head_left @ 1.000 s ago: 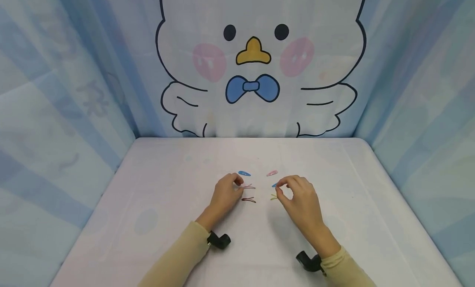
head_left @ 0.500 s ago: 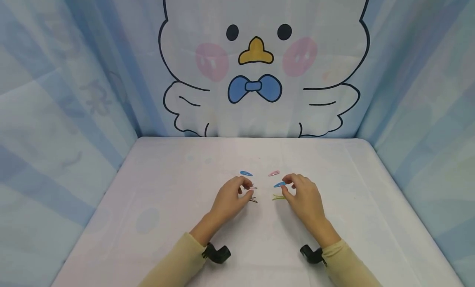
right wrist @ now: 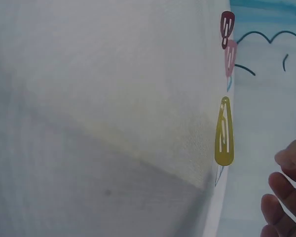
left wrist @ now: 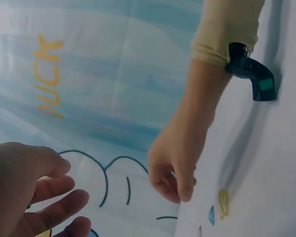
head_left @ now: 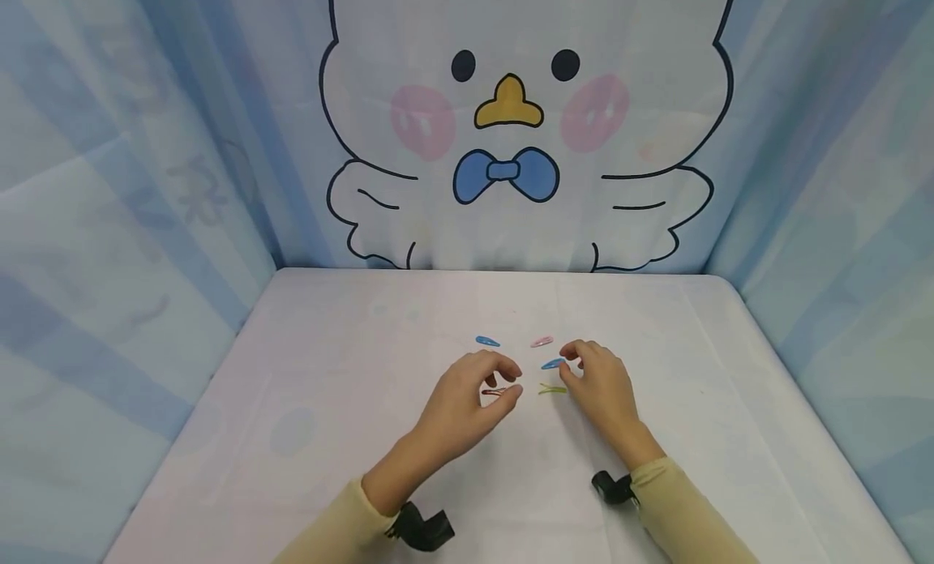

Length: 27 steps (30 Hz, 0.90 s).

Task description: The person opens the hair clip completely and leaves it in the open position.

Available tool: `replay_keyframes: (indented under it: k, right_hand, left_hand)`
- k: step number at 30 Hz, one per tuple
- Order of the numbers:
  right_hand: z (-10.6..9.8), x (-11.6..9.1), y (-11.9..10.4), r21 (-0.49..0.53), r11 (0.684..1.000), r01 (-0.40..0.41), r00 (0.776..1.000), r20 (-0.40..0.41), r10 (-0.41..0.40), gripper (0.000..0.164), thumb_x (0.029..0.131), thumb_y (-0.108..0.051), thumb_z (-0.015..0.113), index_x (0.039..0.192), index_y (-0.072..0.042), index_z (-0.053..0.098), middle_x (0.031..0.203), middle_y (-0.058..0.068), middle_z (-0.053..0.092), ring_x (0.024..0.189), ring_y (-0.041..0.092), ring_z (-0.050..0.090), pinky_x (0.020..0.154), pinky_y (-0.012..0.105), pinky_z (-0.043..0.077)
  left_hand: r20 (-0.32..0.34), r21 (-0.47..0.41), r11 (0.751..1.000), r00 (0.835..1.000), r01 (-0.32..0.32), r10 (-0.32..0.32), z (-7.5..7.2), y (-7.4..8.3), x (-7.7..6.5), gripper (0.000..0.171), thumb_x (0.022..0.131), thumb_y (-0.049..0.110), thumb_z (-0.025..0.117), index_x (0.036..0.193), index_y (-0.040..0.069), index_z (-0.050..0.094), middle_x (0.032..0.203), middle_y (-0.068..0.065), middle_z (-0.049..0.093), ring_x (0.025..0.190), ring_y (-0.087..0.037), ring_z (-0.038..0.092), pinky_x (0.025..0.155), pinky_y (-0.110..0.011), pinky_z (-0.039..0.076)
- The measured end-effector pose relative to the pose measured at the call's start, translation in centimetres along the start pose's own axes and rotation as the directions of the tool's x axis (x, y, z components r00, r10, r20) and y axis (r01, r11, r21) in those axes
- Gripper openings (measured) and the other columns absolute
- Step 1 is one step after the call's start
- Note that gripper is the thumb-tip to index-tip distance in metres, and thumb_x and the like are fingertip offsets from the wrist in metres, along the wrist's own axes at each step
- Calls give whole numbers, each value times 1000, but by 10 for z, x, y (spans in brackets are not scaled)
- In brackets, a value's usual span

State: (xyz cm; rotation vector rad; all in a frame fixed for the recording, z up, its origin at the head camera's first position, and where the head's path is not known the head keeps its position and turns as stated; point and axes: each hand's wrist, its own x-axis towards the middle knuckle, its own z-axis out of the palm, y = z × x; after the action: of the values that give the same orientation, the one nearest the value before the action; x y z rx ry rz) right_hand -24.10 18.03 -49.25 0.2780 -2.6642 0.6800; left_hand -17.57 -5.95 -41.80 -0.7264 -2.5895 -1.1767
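Note:
Small snap hair clips lie on the white table in two columns. My left hand (head_left: 467, 398), fingers loosely bent and apart from the thumb, hovers over the left column. Beneath it a dark red hair clip (head_left: 493, 392) partly shows; a pink hair clip (right wrist: 230, 58) is hidden there in the head view but visible in the right wrist view. My right hand (head_left: 604, 395) holds nothing, its fingertips beside a blue hair clip (head_left: 552, 364). Toward me from that clip lies a yellow-green hair clip (head_left: 553, 389). The left wrist view shows the right hand (left wrist: 172, 158) raised off the table.
Farther back lie another blue hair clip (head_left: 487, 341) and another pink hair clip (head_left: 542, 342). The table (head_left: 350, 467) meets a printed duck curtain (head_left: 511, 224) behind, and curtains hang on both sides. A black wrist camera (head_left: 423, 529) sits at each sleeve.
My left hand has left the pink clip, moving right and toward me, and its fingers have spread. My right fingertips have drawn back from the blue clip, now more exposed.

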Motion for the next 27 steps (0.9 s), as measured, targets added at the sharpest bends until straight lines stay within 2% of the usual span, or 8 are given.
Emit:
replay_keyframes:
  k: [4,9,13,19,27]
  right_hand:
    - [4,2,7,17,999,-50,998,43,49,14,91,-15,76,104,-9,72,101,10,73,90,28,67,79,45,54]
    - [6,4,16,50,992,-114,988,107,108,15,93,-18,72,107,-10,72,104,10,72,93,28,66,80,46,54]
    - [6,8,20,63,986,-156,972,189,142,20,93,-18,71,111,-8,72,107,12,71,91,28,65,80,46,53]
    - [11,16,21,31,977,-213,926,324,192,31,92,-18,71,121,-6,71,107,15,67,89,27,61,83,47,52]
    - [14,19,19,9,979,-203,915,357,187,25,94,-16,69,116,-6,70,108,15,63,94,30,59,87,51,50]
  left_hand:
    - [18,-39,997,998,-65,66,-5,11,-3,16,96,20,73,112,17,70,107,9,71,95,-7,61,82,-24,54]
    - [48,-63,988,989,-140,143,-12,24,-6,16,96,20,73,111,19,70,106,9,71,92,-9,61,84,-26,51]
    - [71,-68,985,985,-155,160,-18,36,-10,16,95,21,74,111,20,71,106,9,72,91,-7,60,85,-27,50]
    - [65,-63,980,979,-189,193,-24,47,-17,16,93,22,76,108,22,71,103,14,71,90,-5,58,86,-27,48]
    - [67,-59,976,975,-209,213,-27,54,-25,16,93,23,77,108,23,70,105,16,70,92,-2,59,86,-26,48]
